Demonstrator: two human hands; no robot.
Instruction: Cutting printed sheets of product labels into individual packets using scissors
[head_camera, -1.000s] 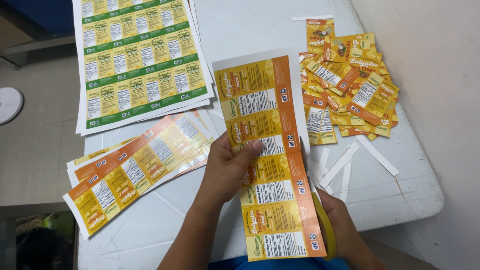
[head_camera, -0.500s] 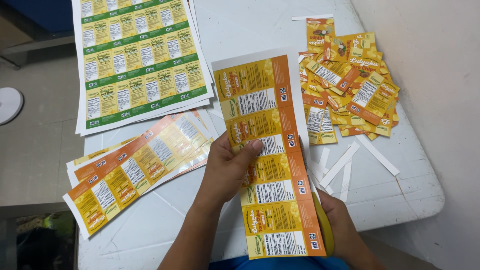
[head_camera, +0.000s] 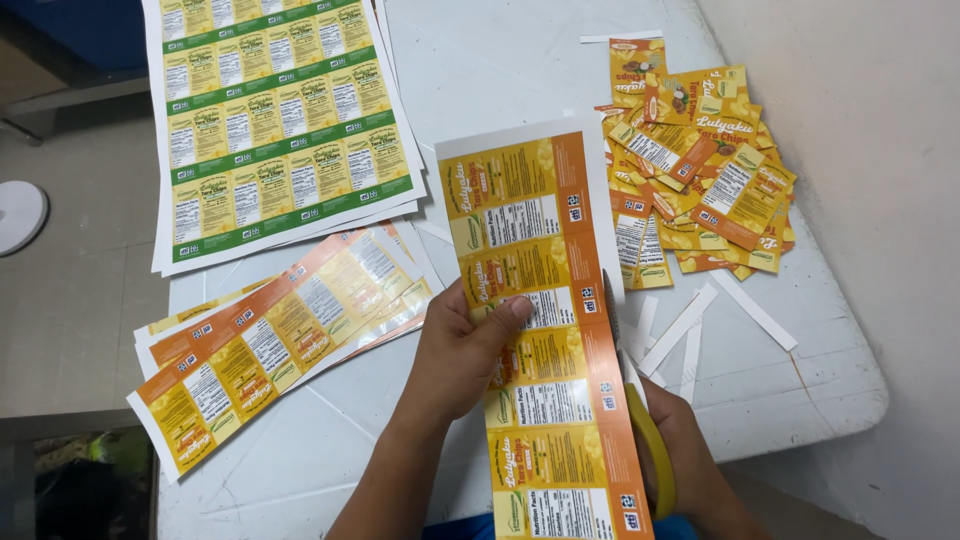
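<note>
A white table fills most of the view, with bare floor off to the left. At its far left corner lies a stack of large sheets printed with rows of yellow and green labels, white margins showing all round. Nearer, on the left, a fanned pile of orange and yellow label strips lies slantwise, overlapping the lower edge of the big sheets. At the far right sits a loose heap of cut labels, orange and yellow, lying every which way, and just below it a few narrow white paper offcuts are scattered on the bare top. In the middle, held up above the table, is a long strip of labels, four orange and yellow labels in a column with a white margin at top and right. The left hand pinches this strip at its left edge, thumb on the printed face. The right hand, mostly hidden behind the strip, grips yellow-handled scissors whose blades run up along the strip's right edge
</note>
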